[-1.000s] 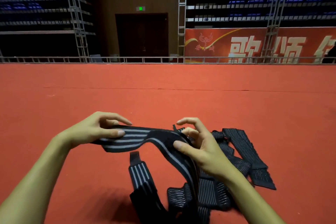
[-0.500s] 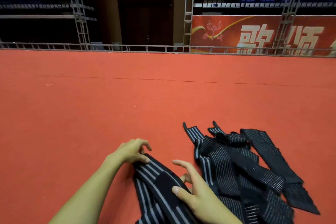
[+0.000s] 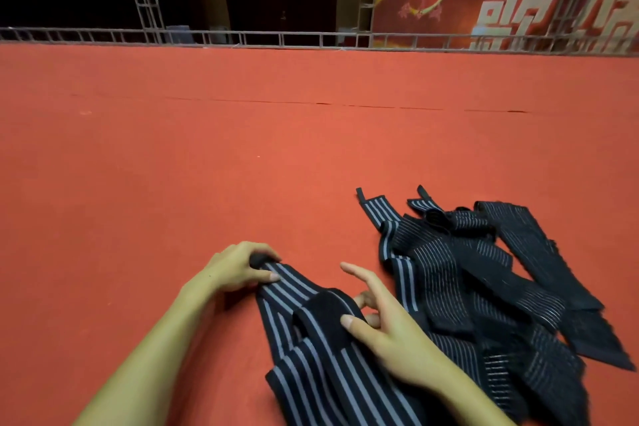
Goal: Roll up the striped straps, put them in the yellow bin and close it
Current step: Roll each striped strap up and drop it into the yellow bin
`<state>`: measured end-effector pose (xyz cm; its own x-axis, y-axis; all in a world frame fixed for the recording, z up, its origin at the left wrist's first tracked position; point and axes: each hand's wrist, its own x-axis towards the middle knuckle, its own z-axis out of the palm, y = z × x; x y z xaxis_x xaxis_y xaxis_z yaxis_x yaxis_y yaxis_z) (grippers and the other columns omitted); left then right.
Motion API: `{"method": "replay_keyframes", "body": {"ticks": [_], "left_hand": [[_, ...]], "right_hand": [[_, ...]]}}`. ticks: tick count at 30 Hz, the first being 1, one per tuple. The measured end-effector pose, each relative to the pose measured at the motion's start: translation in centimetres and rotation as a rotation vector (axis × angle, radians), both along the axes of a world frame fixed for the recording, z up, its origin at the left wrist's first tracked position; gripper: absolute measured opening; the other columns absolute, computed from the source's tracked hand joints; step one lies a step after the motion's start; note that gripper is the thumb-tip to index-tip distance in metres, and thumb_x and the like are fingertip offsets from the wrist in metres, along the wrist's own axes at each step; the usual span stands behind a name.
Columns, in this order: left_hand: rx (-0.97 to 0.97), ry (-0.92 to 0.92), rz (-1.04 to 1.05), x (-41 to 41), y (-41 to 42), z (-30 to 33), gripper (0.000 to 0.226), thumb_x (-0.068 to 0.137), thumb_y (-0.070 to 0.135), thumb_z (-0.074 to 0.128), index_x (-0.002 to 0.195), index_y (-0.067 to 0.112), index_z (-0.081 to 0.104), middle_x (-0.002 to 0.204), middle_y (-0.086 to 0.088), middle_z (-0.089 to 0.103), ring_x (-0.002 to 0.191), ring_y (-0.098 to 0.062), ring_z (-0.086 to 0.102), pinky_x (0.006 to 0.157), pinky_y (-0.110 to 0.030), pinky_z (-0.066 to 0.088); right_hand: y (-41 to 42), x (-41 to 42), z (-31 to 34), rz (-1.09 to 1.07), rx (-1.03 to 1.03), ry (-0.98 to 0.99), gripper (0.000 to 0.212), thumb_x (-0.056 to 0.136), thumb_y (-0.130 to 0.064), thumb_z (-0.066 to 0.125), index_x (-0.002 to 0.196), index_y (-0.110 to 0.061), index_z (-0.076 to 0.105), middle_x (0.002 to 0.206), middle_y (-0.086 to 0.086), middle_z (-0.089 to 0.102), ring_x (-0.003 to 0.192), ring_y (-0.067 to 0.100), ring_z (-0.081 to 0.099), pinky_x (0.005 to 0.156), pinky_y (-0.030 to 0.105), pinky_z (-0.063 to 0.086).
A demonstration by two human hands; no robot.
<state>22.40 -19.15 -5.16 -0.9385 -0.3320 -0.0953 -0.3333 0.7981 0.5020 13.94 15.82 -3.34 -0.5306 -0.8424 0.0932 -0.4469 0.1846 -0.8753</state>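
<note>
A black strap with grey stripes (image 3: 311, 349) lies on the red floor in front of me, its near part folded over itself. My left hand (image 3: 238, 268) pinches the strap's far end, which looks curled into a small roll under the fingers. My right hand (image 3: 383, 318) rests on the strap's right edge, thumb on top of a fold, index finger raised. A loose pile of more striped straps (image 3: 484, 280) lies just right of that hand. No yellow bin is in view.
Red carpet (image 3: 242, 149) stretches ahead, with a seam line across it. A low metal truss rail (image 3: 242, 38) marks its far edge, with a red banner (image 3: 484, 3) and dark stands behind it.
Both hands brought the strap down from the air onto the floor. The left hand then curled its fingers around the strap's end. The view has tilted downward.
</note>
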Motion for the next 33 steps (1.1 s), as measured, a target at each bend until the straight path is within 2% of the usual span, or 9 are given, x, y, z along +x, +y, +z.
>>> {"method": "replay_keyframes", "body": {"ticks": [3,7,9,14,20,22,26,29,33], "left_hand": [[0.086,0.13,-0.018,0.0,0.0,0.5,0.028,0.077,0.048,0.079,0.094,0.069,0.072,0.105,0.027,0.078,0.105,-0.005,0.073,0.104,-0.042,0.056],[0.125,0.346,-0.025,0.0,1.3,2.8,0.025,0.086,0.027,0.084,0.102,0.046,0.081,0.111,0.019,0.08,0.11,-0.005,0.074,0.104,-0.045,0.057],[0.108,0.456,-0.042,0.0,2.8,5.6,0.024,0.086,0.029,0.081,0.109,0.034,0.083,0.113,0.014,0.08,0.112,-0.006,0.073,0.105,-0.044,0.055],[0.008,0.64,-0.124,1.3,7.9,14.5,0.03,0.085,0.032,0.082,0.116,0.031,0.084,0.102,0.006,0.076,0.1,-0.015,0.074,0.094,-0.044,0.056],[0.022,0.754,-0.272,4.4,15.0,24.1,0.034,0.087,0.008,0.087,0.119,0.02,0.083,0.102,0.008,0.077,0.099,-0.015,0.077,0.091,-0.037,0.061],[0.056,0.781,-0.337,5.7,17.7,26.8,0.034,0.088,0.005,0.086,0.12,0.015,0.082,0.109,0.007,0.081,0.105,-0.012,0.078,0.093,-0.031,0.061],[0.17,0.889,-0.405,8.2,22.5,30.7,0.037,0.087,-0.002,0.084,0.123,0.004,0.078,0.117,-0.001,0.082,0.113,-0.015,0.077,0.097,-0.027,0.06],[0.242,0.986,-0.384,9.9,25.2,32.3,0.043,0.088,-0.002,0.083,0.13,0.004,0.075,0.121,-0.004,0.081,0.114,-0.018,0.077,0.098,-0.028,0.059],[0.305,1.042,-0.341,12.6,27.2,32.7,0.053,0.096,0.008,0.077,0.147,0.019,0.065,0.115,-0.006,0.081,0.106,-0.027,0.079,0.093,-0.037,0.063]], "right_hand": [[0.2,-0.2,0.1,-0.013,0.023,0.011,0.07,0.104,-0.036,0.066,0.153,-0.069,0.029,0.115,-0.001,0.057,0.083,0.016,0.056,0.103,0.05,0.054],[0.6,-0.2,0.3,0.009,-0.021,-0.02,0.071,0.106,-0.027,0.066,0.153,-0.066,0.031,0.108,-0.003,0.058,0.072,0.013,0.056,0.085,0.038,0.056],[0.9,-0.4,0.4,0.005,-0.007,-0.022,0.072,0.105,-0.026,0.067,0.154,-0.065,0.03,0.108,-0.002,0.059,0.074,0.012,0.059,0.085,0.038,0.057],[2.3,-0.4,2.8,0.002,-0.008,0.035,0.078,0.104,-0.019,0.067,0.158,-0.058,0.027,0.109,-0.002,0.064,0.072,0.007,0.063,0.077,0.028,0.057],[4.6,1.8,11.8,-0.127,-0.231,0.263,0.076,0.102,-0.037,0.073,0.159,-0.057,0.028,0.133,-0.014,0.063,0.113,0.004,0.067,0.098,0.02,0.051],[5.0,3.5,15.5,-0.113,-0.404,0.203,0.079,0.101,-0.032,0.075,0.162,-0.05,0.028,0.139,-0.01,0.067,0.121,0.01,0.07,0.105,0.028,0.055],[6.1,7.0,20.9,-0.14,-0.632,0.104,0.074,0.103,-0.017,0.074,0.162,-0.037,0.033,0.123,0.002,0.079,0.113,0.021,0.077,0.105,0.053,0.058],[7.4,9.5,23.2,-0.139,-0.773,-0.027,0.063,0.104,-0.004,0.069,0.156,-0.025,0.042,0.117,0.006,0.081,0.11,0.025,0.079,0.102,0.054,0.06],[9.1,11.9,25.0,-0.167,-0.853,-0.057,0.057,0.103,-0.004,0.07,0.148,-0.029,0.045,0.112,0.006,0.083,0.101,0.028,0.081,0.093,0.053,0.064]]}}
